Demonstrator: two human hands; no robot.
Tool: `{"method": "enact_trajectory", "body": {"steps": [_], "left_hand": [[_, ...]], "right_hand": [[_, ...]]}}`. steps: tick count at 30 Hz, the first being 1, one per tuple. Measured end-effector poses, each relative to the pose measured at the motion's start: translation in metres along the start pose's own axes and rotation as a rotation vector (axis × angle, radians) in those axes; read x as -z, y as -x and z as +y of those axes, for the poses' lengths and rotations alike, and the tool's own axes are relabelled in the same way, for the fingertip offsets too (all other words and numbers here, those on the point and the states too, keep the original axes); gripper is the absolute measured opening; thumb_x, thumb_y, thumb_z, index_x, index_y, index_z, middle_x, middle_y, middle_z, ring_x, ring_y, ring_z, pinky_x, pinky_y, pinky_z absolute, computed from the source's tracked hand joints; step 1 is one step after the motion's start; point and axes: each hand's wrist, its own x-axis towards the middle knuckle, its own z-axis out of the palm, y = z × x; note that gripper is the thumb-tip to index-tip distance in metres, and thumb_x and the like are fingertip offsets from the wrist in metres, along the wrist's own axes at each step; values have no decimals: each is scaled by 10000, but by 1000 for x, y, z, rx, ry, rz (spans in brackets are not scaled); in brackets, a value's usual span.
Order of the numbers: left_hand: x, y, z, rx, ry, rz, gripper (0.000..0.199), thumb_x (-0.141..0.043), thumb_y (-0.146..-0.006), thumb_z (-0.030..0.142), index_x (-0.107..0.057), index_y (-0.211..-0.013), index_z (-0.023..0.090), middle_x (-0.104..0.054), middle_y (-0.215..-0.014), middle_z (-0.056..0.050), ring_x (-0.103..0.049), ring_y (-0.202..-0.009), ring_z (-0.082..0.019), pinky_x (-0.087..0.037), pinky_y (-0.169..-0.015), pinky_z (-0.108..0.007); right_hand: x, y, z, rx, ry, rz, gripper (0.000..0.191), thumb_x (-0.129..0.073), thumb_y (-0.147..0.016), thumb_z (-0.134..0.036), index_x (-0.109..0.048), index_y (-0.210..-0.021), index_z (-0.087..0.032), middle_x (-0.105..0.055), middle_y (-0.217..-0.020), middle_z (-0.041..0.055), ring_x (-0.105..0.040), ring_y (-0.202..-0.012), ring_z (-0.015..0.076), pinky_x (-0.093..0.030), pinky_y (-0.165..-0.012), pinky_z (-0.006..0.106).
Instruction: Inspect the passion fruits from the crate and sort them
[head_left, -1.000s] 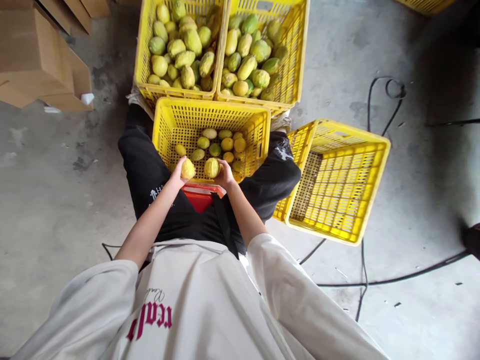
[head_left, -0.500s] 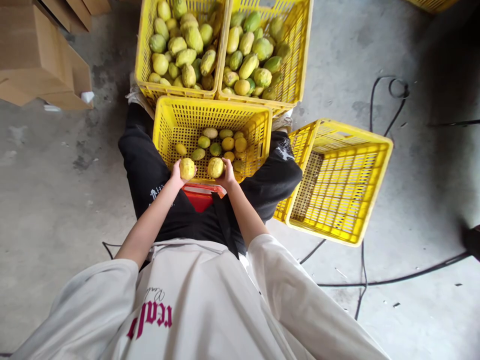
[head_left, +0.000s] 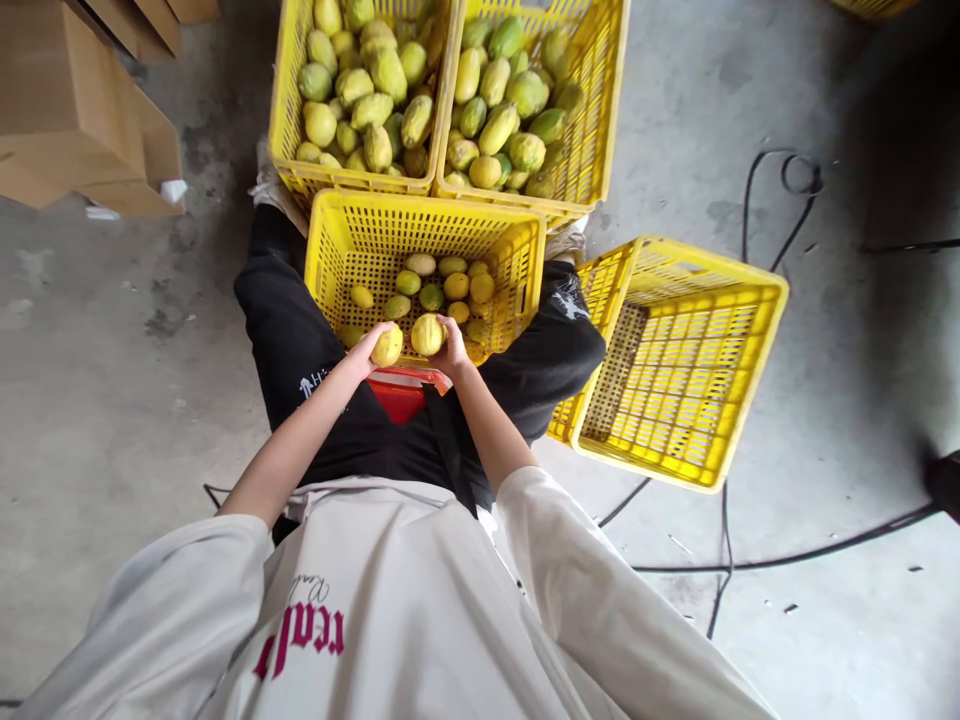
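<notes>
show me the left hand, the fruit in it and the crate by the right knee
left hand [head_left: 367, 353]: head view, middle of the hand
held fruit [head_left: 388, 347]: head view, its yellow skin
crate [head_left: 678, 384]: head view, inner grid wall

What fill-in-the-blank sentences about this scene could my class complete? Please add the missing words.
1. The left hand and the right hand each hold a fruit whose main colour is ____.
2. Each of the two crates at the top of the picture holds ____ fruit than the crate nearest the hands.
3. The trousers are ____ in colour.
4. The cardboard boxes are in the picture's upper ____ corner.

Missing words: yellow; more; black; left.
</notes>
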Motion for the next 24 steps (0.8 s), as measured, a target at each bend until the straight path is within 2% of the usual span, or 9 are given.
{"method": "enact_trajectory", "body": {"steps": [3, 6, 9, 12, 15, 19, 21, 24], "left_hand": [[-1, 1, 2, -8, 88, 57, 188, -595, -1032, 320, -633, -909, 182, -684, -721, 8, -664, -603, -120, -593, -646, -223], [-1, 2, 5, -29, 148, 94, 254, -537, -1067, 378, -647, -929, 194, -684, -724, -9, -672, -625, -146, -617, -681, -253], [0, 2, 6, -17, 178, 82, 320, -492, -1085, 416, -690, -990, 182, -686, -720, -42, -692, -655, -187, -614, -662, -287], [2, 2, 5, -1, 192, 58, 353, -500, -1087, 451, -708, -1035, 172, -691, -733, -51, -684, -636, -184, -579, -602, -279], [3, 3, 4, 7, 175, 52, 305, -610, -1051, 461, -695, -1017, 170, -691, -749, -33, -676, -618, -158, -565, -610, -252], [2, 4, 2, 3, 179, 54, 175, -693, -1005, 336, -692, -1032, 163, -705, -771, -24, -683, -628, -148, -565, -622, -238], [1, 4, 2, -23, 204, 65, 108, -696, -996, 277, -689, -1032, 175, -703, -768, -10, -677, -623, -136, -553, -602, -222], [0, 4, 4, -103, 270, 89, 26, -667, -1007, 212, -674, -983, 203, -700, -777, 10, -669, -622, -113, -523, -573, -187]], "right_hand": [[0, 1, -1, -6, 0, -6, 269, -590, -917, -513, -628, -923, -246, -730, -761, 39, -764, -884, 268, -680, -805, 421], [0, 3, -1, 23, 23, -17, 308, -636, -888, -561, -632, -923, -255, -729, -754, 33, -760, -882, 275, -678, -797, 429], [-1, 6, -1, 3, 46, -21, 334, -683, -860, -582, -648, -929, -256, -730, -757, 37, -763, -892, 286, -676, -789, 426], [-3, 9, -3, -45, 67, -39, 355, -690, -871, -597, -663, -921, -247, -733, -757, 49, -767, -890, 291, -675, -771, 419], [-5, 11, -4, -24, 133, -42, 407, -737, -867, -640, -662, -893, -241, -727, -738, 36, -763, -814, 260, -659, -698, 364], [-6, 13, -2, -6, 183, -9, 374, -781, -884, -578, -647, -862, -230, -731, -747, 10, -708, -671, 177, -615, -603, 277], [-6, 12, 0, 4, 176, 26, 339, -801, -882, -520, -634, -854, -227, -725, -744, -1, -700, -661, 164, -626, -625, 274], [-5, 8, 1, 15, 148, 50, 321, -802, -867, -493, -613, -847, -234, -706, -718, 3, -734, -730, 202, -657, -681, 321]]}}
